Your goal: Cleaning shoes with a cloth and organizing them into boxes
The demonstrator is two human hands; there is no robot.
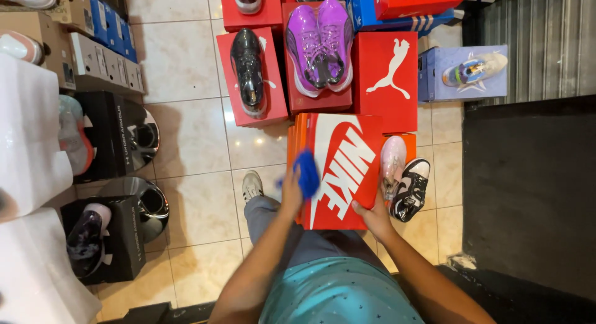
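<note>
the left hand (290, 196) grips a crumpled blue cloth (307, 172), apparently wiping the orange cardboard shoebox lid (347, 168) while the right hand (374, 217) clasps its near edge, steadying it.

the cloth (307, 172) in the left hand (290, 196) looks soft and blue. under both hands, the red cardboard box (347, 168) looks smooth. the floor tiles (192, 137) beside them shine.

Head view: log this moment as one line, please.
left hand: holds blue cloth on orange shoe box | right hand: grips box's near edge | beside box: pink shoe, black-and-white shoe
</note>
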